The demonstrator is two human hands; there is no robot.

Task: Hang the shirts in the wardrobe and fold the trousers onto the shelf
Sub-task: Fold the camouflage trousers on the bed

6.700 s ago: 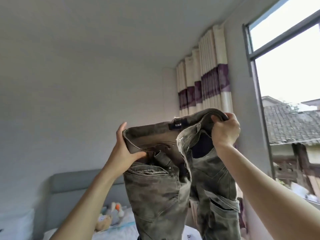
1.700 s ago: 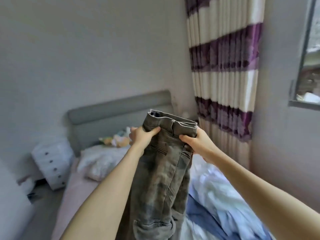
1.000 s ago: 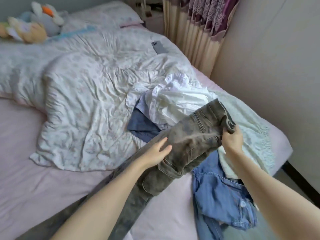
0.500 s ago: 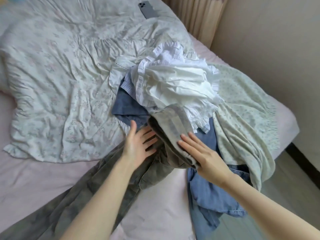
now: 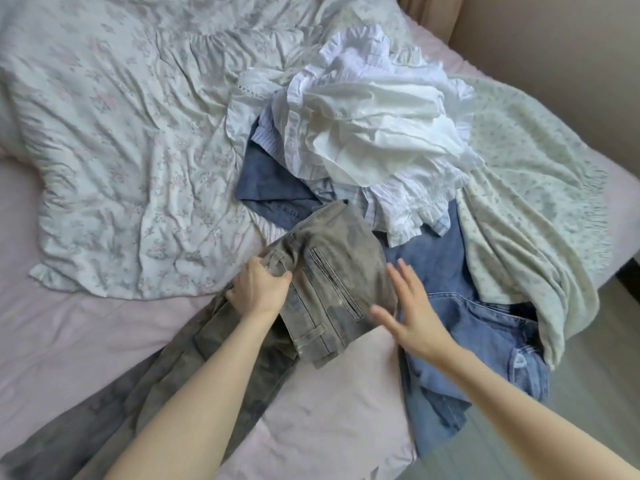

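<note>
Grey trousers (image 5: 325, 282) lie mid-frame on bed (image 5: 332, 403), waist toward clothes pile (image 5: 367, 140). Left hand (image 5: 258, 294) grips waistband to anchor it; right hand (image 5: 412, 313), fingers spread, holds nothing, prob. smoothing before fold.

You've got a crumpled floral duvet (image 5: 114, 133) spread over the bed's (image 5: 52, 341) far left, a pale fringed blanket (image 5: 526, 188) draping off its right edge, and curtain hem (image 5: 429, 8) at the far corner.
</note>
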